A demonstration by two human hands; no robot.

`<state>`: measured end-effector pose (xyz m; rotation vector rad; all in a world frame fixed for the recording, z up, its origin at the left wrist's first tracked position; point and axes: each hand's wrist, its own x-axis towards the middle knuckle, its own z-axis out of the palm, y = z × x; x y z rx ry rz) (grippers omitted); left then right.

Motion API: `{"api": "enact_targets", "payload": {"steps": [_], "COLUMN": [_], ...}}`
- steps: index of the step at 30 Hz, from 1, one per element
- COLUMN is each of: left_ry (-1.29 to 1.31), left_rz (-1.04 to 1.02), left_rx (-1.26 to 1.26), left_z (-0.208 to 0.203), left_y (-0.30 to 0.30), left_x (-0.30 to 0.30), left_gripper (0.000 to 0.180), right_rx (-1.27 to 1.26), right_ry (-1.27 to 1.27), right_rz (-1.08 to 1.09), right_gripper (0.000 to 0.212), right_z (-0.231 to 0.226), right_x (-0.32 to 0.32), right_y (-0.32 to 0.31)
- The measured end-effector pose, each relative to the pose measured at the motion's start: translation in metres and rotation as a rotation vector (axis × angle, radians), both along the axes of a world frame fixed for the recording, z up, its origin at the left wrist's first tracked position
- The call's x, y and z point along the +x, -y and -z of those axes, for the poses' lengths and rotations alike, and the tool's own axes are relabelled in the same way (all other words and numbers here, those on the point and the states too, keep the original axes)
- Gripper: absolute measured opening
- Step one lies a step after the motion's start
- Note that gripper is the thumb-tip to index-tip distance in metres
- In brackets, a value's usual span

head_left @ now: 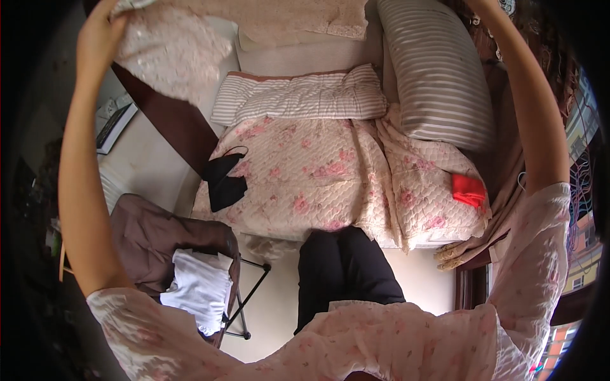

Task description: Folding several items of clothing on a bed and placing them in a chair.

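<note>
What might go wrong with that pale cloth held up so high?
The pale cloth might slip or sag unevenly: only the left hand shows gripping it; the right hand is out of view.

If the cloth swept low, it might drag the black garment off the floral quilt. The red cloth, near the quilt's other side, might fall too.

Both arms are raised and spread wide. The left arm stretches from eight to ten o'clock, where the left hand is curled in a gripping pose. The right arm extends from three o'clock toward half past one, the right hand beyond the view.
</note>
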<state>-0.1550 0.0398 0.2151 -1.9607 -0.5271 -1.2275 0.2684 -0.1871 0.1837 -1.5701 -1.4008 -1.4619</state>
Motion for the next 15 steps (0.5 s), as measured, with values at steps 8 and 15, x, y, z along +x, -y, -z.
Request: {"api": "enact_targets", "payload": {"steps": [8, 15], "left_ry": [-0.287, -0.499], "left_rz": [0.29, 0.356], "left_rx": [-0.704, -0.969], "left_z": [0.182, 0.301], "left_y": [0.022, 0.058], "left_x": [0.022, 0.009], "left_gripper": [0.025, 0.017], "right_rx": [-0.62, -0.95], "right_ry": [-0.039, -0.081], "right_rz": [-0.035, -0.147], "right_gripper": [0.034, 0.017], "right_z": [0.167, 0.306], "right_x": [0.026, 0.029], "right_y": [0.009, 0.044]}}
